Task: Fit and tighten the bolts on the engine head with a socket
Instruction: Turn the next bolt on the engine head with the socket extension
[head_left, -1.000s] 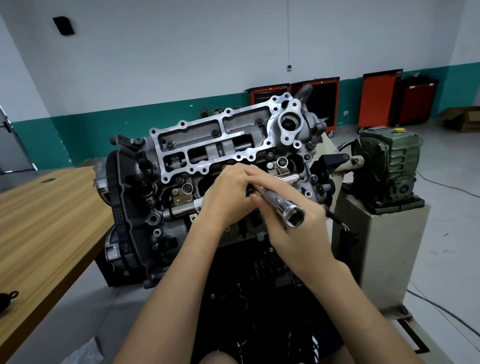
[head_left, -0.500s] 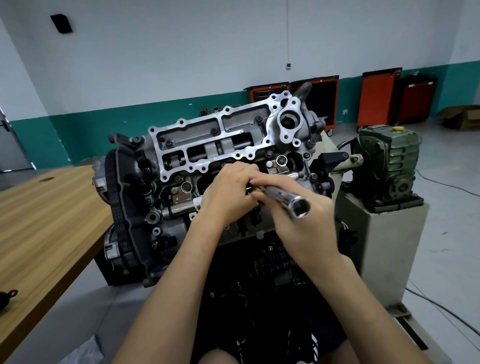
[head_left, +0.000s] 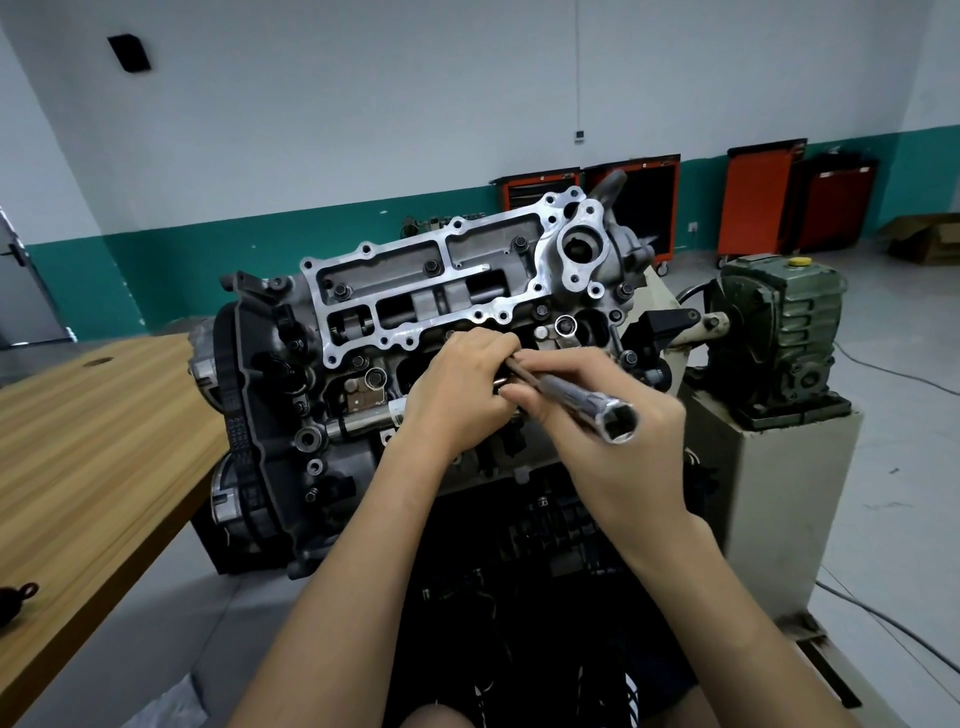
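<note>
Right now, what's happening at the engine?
A person holds a long chrome socket over the engine head. The right hand grips its shaft, open hex end facing the camera; the left hand curls round the far tip. Several bolts already sit in the head; whether the tip is on one is hidden.

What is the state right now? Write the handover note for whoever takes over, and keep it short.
Left hand: fingers curled round the far end of the tubular socket, against the engine head; what lies under them is hidden.
Right hand: grips the socket's shaft, hex opening facing the camera.
Done: several bolts sit in the head's upper frame.
Left: whether a bolt is started under the left hand cannot be seen. Check it, then probably tighten the rest.
</note>
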